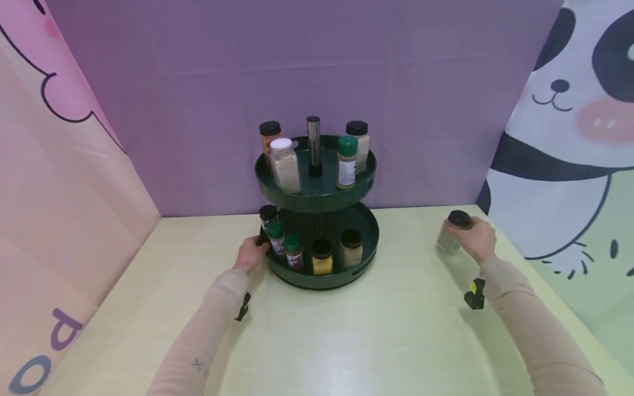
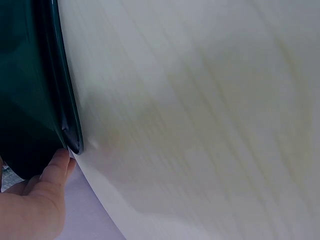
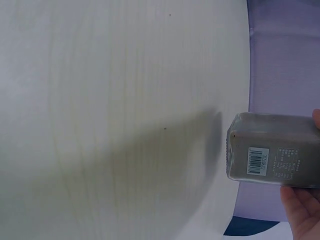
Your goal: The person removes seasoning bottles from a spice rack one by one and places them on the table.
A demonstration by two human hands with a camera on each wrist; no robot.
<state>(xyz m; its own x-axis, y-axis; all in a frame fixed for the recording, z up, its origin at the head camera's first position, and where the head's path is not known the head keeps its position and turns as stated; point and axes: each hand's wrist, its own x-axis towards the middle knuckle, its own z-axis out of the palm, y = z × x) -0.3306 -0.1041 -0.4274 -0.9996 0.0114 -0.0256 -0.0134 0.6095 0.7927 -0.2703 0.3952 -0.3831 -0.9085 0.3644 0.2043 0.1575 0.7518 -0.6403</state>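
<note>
My left hand (image 1: 251,254) grips the left side of the lower tray on a dark green two-tier spice rack (image 1: 317,204). In the left wrist view, its fingers (image 2: 56,172) lie against the tray's green wall (image 2: 30,100). Over at the right, my right hand (image 1: 476,240) holds a clear spice jar (image 1: 448,237) with a black lid, near the table's back right corner. The right wrist view shows that jar (image 3: 272,150) side-on, greyish inside, with a barcode label; fingers wrap its lid end.
On the upper tier stand a white-lidded jar (image 1: 285,168), a green-lidded jar (image 1: 347,165) and two black-lidded ones. Several jars, including a yellow one (image 1: 322,261), stand in the lower tray. Behind the table (image 1: 346,335) hangs a purple backdrop (image 1: 198,110).
</note>
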